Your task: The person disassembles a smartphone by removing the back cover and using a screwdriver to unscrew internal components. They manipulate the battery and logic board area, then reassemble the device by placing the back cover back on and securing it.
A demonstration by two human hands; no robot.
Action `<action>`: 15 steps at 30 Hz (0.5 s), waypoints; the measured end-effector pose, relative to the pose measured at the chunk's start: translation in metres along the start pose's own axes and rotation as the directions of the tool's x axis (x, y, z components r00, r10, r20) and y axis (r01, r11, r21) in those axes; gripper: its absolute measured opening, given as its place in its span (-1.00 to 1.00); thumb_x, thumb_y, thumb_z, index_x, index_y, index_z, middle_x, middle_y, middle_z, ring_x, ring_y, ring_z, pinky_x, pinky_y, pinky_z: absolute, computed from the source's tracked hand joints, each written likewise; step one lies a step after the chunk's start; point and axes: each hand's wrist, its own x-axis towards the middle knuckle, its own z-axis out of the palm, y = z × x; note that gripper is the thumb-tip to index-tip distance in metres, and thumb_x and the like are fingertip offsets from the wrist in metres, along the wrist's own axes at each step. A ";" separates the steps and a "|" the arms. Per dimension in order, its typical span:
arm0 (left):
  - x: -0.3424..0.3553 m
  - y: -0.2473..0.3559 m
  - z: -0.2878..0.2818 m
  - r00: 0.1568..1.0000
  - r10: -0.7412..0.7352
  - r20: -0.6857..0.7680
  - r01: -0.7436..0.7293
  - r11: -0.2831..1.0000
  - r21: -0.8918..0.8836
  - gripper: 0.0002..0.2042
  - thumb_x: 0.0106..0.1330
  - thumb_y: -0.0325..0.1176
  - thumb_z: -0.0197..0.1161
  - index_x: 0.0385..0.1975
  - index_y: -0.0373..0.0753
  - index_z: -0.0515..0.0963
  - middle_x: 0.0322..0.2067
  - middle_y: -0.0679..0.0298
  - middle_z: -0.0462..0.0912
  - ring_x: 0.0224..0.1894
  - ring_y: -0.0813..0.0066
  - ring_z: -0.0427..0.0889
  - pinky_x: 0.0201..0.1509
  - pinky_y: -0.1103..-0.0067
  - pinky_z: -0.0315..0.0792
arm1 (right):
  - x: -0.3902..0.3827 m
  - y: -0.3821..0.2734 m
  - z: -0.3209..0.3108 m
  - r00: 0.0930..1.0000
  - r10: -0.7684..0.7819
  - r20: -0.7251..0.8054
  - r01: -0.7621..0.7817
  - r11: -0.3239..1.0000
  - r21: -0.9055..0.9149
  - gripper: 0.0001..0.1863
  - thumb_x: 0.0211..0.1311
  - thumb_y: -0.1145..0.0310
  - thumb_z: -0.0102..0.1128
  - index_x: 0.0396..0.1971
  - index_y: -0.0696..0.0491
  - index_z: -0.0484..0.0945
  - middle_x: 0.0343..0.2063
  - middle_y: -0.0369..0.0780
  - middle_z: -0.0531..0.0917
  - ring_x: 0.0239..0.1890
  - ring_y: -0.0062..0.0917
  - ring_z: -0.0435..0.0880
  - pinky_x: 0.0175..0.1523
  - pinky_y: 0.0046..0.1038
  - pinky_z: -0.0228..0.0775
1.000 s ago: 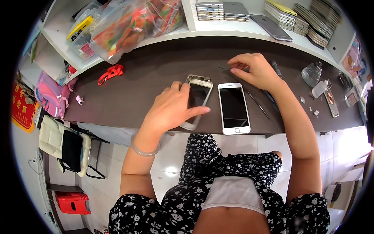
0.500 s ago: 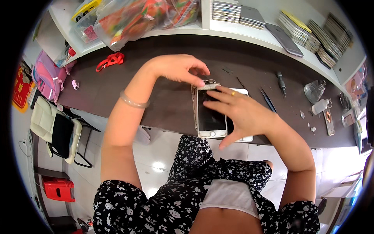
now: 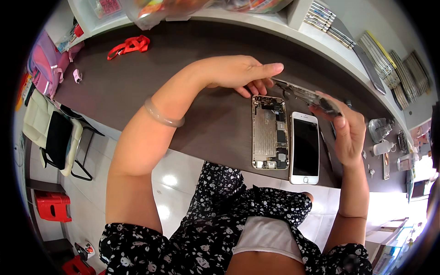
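Note:
An opened phone body (image 3: 269,133) lies on the dark desk, its inner parts and metal plate bare. Just right of it rests a whole white phone (image 3: 305,145) with a dark screen. My right hand (image 3: 352,130) grips one end of a detached phone screen (image 3: 311,97), raised and tilted nearly edge-on over the desk. My left hand (image 3: 250,75) is open above the top end of the phone body, thumb stretched out and fingers pointing down. Its fingertips are close to the screen's far end; whether they touch it is hard to see.
Right of the phones are a glass bottle (image 3: 379,129), a small white squeeze bottle (image 3: 383,147) and tweezers (image 3: 327,149). A red strap (image 3: 129,47) lies far left. Stacked phones (image 3: 376,56) fill the shelf (image 3: 256,28) behind. A cream chair (image 3: 51,133) stands left.
The screen has come off the phone body and moved up and right in my right hand, baring the inside. My left hand's thumb has stretched out. The whole view has shifted.

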 end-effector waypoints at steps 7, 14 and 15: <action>0.001 -0.001 -0.004 0.999 0.017 -0.035 -0.016 0.999 0.051 -0.11 0.19 0.42 -0.10 -0.05 -0.51 0.48 -0.12 -0.15 0.58 -0.04 0.18 0.59 0.06 0.44 0.48 | 0.006 0.017 0.015 0.971 -0.155 0.181 0.172 0.982 -0.083 -0.53 0.32 0.14 0.03 -0.05 0.28 0.53 -0.08 0.00 0.62 -0.04 -0.20 0.64 0.04 -0.39 0.45; 0.001 0.002 -0.003 0.999 0.027 -0.022 -0.025 0.995 0.094 -0.22 0.26 0.32 -0.06 -0.08 -0.47 0.52 -0.14 -0.04 0.61 -0.05 0.29 0.60 0.05 0.49 0.49 | 0.006 0.010 0.016 0.916 -0.232 0.328 0.307 0.931 -0.197 -0.50 0.12 0.12 0.24 -0.11 0.25 0.55 -0.12 -0.01 0.63 0.00 -0.08 0.59 0.08 -0.25 0.45; 0.001 0.001 -0.003 0.999 0.025 -0.021 -0.022 0.995 0.098 -0.24 0.27 0.30 -0.05 -0.09 -0.47 0.53 -0.13 -0.03 0.61 -0.05 0.30 0.60 0.05 0.49 0.49 | 0.005 0.007 0.017 0.910 -0.234 0.343 0.322 0.919 -0.226 -0.50 0.09 0.13 0.26 -0.11 0.25 0.56 -0.13 -0.01 0.63 -0.01 -0.09 0.59 0.08 -0.24 0.45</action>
